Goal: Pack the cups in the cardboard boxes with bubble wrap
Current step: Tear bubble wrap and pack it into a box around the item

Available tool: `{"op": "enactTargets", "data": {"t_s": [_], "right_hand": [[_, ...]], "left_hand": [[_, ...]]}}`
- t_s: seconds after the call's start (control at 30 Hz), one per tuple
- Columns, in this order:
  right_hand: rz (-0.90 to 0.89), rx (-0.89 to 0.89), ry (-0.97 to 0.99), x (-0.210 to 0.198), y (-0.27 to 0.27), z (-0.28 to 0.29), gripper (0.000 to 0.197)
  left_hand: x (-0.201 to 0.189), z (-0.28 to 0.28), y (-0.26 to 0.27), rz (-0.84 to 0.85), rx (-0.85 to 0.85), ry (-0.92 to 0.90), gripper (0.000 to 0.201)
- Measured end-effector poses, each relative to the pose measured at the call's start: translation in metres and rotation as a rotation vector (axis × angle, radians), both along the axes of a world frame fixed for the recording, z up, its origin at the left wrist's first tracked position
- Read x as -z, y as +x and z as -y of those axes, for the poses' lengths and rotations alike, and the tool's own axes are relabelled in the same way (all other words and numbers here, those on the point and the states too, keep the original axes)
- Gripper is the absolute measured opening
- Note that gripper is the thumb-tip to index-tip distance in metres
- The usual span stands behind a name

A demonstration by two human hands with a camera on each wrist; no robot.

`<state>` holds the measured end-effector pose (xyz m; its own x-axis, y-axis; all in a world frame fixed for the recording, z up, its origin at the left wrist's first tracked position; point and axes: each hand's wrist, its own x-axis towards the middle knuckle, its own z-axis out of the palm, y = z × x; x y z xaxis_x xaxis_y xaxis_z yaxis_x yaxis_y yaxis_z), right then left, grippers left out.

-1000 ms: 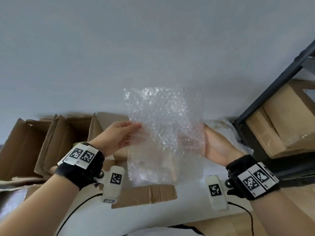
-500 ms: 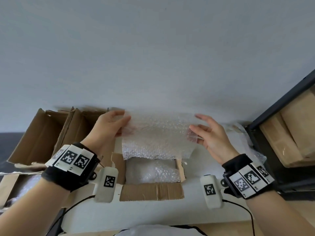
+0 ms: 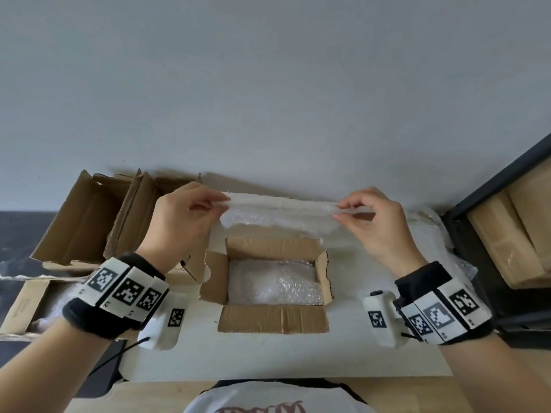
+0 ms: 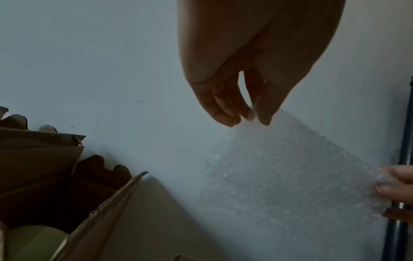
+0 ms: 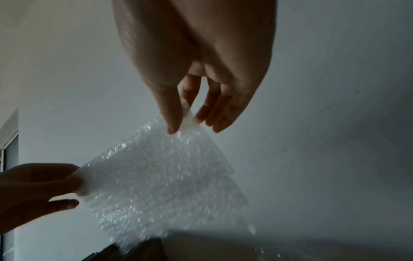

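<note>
Brown open cardboard box (image 3: 272, 318) on white surface (image 3: 343, 356), clear bubble wrap sheet (image 3: 280, 214) behind it, taller open cardboard boxes (image 3: 98, 222) left, black metal shelf (image 3: 489, 186) right

Both forearms reach forward, raised and well apart, each wrist wrapped in a black band. The left hand (image 3: 182, 217) has its back to the head camera, thumb and fingers meeting in a pinch at the tips, pointing right. The right hand (image 3: 377, 222) mirrors it, its thumb and index fingertips pinched together and pointing left, the other fingers loosely curled.
</note>
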<state>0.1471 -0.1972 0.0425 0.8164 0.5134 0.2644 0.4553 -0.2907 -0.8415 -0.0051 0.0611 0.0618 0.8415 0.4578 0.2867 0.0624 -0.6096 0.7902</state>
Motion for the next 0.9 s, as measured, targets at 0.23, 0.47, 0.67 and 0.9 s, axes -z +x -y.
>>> {"op": "enactTargets", "data": {"t_s": [0.23,0.47,0.67,0.9], "right_hand": [[-0.136,-0.018,0.169,-0.007,-0.028,0.002,0.026],[-0.117,-0.032,-0.102,0.039,-0.042,-0.007,0.01],[0.21,-0.195,-0.646,0.079,-0.04,-0.018,0.017],[0.414,-0.349,-1.068,0.1,-0.035,-0.031,0.021]], "left_hand": [[-0.001,0.006,-0.024,-0.028,-0.016,-0.091,0.013],[0.041,0.008,-0.035,-0.218,-0.04,-0.133,0.02],[0.087,0.011,-0.025,-0.565,-0.035,-0.317,0.017],[0.114,0.01,-0.005,-0.72,0.144,0.145,0.033]]}}
